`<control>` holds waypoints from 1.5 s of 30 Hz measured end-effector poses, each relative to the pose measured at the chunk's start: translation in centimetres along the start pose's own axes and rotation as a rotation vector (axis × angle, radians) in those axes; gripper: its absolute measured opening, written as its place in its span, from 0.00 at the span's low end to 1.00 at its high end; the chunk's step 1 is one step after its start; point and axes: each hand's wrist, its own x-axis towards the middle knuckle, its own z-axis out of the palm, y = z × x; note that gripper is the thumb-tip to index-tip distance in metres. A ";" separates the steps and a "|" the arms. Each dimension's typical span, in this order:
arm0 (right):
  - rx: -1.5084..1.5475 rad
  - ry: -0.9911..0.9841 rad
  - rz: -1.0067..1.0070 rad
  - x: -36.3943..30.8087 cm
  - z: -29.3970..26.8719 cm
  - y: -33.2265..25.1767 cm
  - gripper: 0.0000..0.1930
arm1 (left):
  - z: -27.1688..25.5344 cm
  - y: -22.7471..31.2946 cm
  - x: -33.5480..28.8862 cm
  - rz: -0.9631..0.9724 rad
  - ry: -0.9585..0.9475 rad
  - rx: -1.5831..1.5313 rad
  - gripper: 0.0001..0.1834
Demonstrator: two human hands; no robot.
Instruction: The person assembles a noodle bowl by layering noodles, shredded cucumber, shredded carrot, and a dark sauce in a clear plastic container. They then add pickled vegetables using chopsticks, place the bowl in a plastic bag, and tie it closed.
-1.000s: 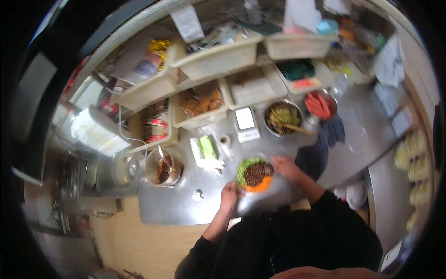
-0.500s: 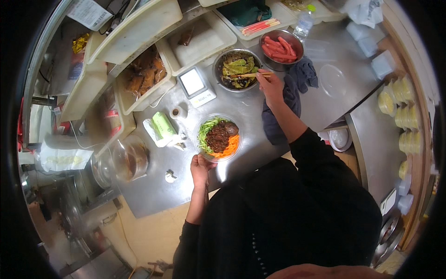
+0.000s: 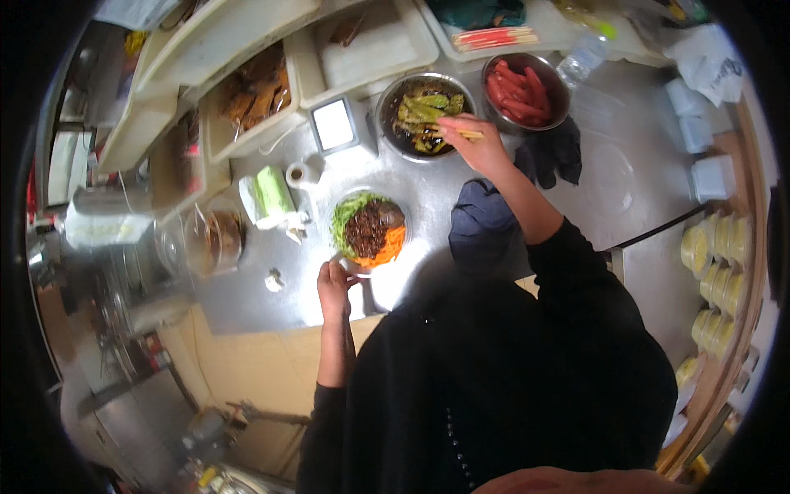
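Note:
My left hand (image 3: 333,284) grips the near-left rim of a clear round bowl (image 3: 355,267) on the steel counter. Inside the bowl are shredded green vegetable (image 3: 343,221), a dark brown minced topping (image 3: 367,230), orange shreds (image 3: 390,249) and a dark rounded piece (image 3: 388,216). Farther right, my right hand (image 3: 477,144) is closed round wooden chopsticks (image 3: 470,133). Their tips reach into a metal bowl (image 3: 384,132) among green peppers (image 3: 425,105) in dark sauce; whether they pinch a pepper is hard to make out.
Red sausage-like pieces (image 3: 517,90) fill a second metal bowl beside the peppers. Dark cloths (image 3: 485,218) lie under my right forearm. A scale with a lit screen (image 3: 332,125), a paper roll (image 3: 298,174) and a green tissue pack (image 3: 270,193) stand left. White trays (image 3: 370,45) line the back.
The view has shifted, so the counter appears tilted differently. My right hand has come farther over the pepper bowl with the chopsticks. My left hand stays at the clear bowl's rim.

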 end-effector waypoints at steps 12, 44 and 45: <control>0.496 0.233 0.449 3.2 -0.7 0.6 0.14 | 0.3 0.2 -0.3 0.033 -0.008 -0.031 0.13; 0.711 0.195 0.490 4.7 -4.6 -1.0 0.17 | -0.2 -0.5 -0.1 0.050 -0.045 -0.085 0.15; 0.727 0.205 0.473 4.7 -4.7 -1.4 0.17 | -0.1 -0.4 -0.1 0.046 -0.042 -0.079 0.15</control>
